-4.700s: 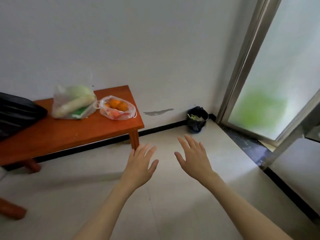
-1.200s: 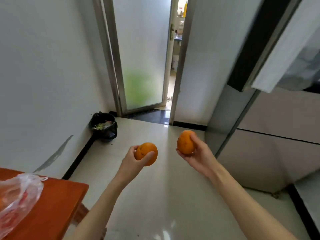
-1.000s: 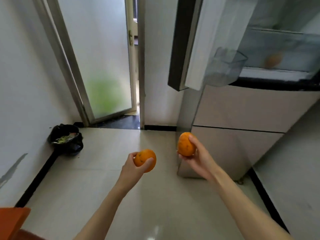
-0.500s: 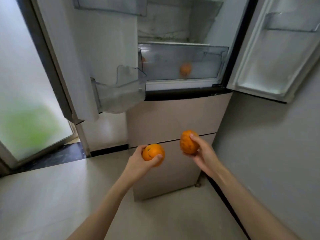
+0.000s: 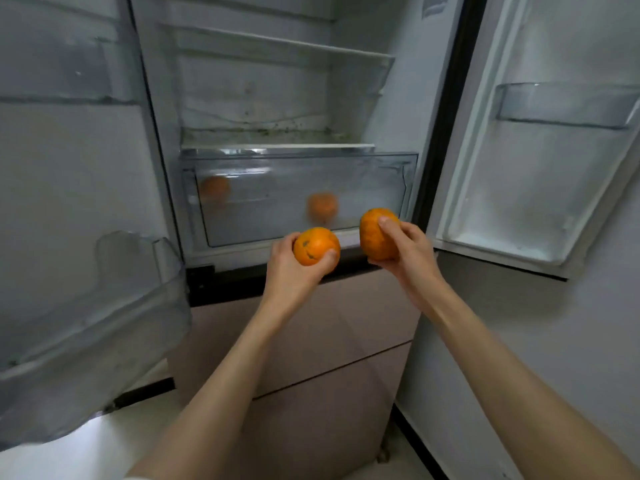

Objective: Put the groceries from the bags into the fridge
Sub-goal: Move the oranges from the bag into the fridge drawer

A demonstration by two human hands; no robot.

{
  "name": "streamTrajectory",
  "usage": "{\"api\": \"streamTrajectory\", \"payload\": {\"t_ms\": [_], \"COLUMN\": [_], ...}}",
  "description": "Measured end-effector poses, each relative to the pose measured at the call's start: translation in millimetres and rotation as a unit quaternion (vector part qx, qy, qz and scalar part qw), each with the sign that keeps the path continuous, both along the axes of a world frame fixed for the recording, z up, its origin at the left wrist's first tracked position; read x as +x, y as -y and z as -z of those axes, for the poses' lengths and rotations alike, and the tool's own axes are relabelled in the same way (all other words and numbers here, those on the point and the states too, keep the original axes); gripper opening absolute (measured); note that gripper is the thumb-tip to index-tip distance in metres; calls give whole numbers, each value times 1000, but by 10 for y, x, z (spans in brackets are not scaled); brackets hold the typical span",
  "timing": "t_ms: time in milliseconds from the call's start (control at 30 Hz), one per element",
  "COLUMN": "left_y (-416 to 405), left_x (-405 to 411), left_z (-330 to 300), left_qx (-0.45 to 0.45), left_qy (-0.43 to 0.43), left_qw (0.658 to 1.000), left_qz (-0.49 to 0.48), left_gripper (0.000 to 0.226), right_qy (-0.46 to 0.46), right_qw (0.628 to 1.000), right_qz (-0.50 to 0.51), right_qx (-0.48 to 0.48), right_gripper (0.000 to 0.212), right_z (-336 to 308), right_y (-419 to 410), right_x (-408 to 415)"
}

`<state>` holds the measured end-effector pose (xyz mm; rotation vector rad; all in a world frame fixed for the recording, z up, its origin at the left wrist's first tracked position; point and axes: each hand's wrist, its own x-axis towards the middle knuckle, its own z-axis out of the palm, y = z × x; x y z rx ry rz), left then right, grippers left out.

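Observation:
The fridge stands in front of me with both upper doors swung wide. My left hand [image 5: 289,268] grips an orange [image 5: 314,244] with dark spots on its skin. My right hand [image 5: 407,249] grips a second orange [image 5: 375,232]. Both are held up just in front of the clear crisper drawer [image 5: 263,220], near its lower right corner. Through the drawer's front I see two more oranges, one at the left [image 5: 215,188] and one in the middle [image 5: 322,206]. The bags are out of view.
A glass shelf [image 5: 277,146] lies above the drawer and another shelf [image 5: 277,41] higher up. The left door carries a clear bin [image 5: 90,317] low down, the right door a bin [image 5: 561,105]. Beige freezer drawers [image 5: 311,341] sit below my hands.
I have turned from the bench to the fridge and come close to it. Both hands, empty at first, now hold oranges and have risen toward the crisper drawer.

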<state>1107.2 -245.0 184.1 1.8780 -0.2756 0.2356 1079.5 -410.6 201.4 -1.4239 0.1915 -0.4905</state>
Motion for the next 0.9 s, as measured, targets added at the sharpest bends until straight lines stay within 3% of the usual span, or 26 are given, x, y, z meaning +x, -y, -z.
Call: {"api": "streamTrajectory", "payload": {"t_ms": [133, 300, 500, 567, 667, 767, 833, 900], "left_y": [150, 339, 415, 388, 297, 235, 205, 194], "left_x": [391, 904, 1543, 1736, 2007, 2178, 2240, 2260], "left_z": [-273, -729, -1197, -1304, -1365, -1294, -1263, -1275], "left_qx": [-10, -16, -27, 11, 171, 313, 323, 337], "left_qy": [59, 153, 189, 183, 141, 46, 17, -32], "left_qw": [998, 985, 972, 971, 959, 932, 925, 925], "left_qz": [-4, -82, -138, -156, -175, -179, -200, -174], "left_gripper": [61, 57, 51, 50, 48, 34, 13, 18], "right_qy": [31, 90, 116, 99, 23, -60, -112, -169], "right_qw": [998, 990, 955, 947, 932, 882, 835, 800], "right_qz": [-12, -21, -3, -20, -61, -112, -168, -225], "right_qx": [-59, -102, -275, -306, -355, -453, -511, -530], "right_gripper": [45, 37, 57, 55, 50, 43, 38, 30], "right_z": [-245, -723, -1183, -1265, -1332, -1314, -1265, -1232], "right_y": [237, 375, 466, 462, 434, 414, 392, 377], "right_x": [480, 1224, 1999, 2231, 2563, 2779, 2843, 2871]}}
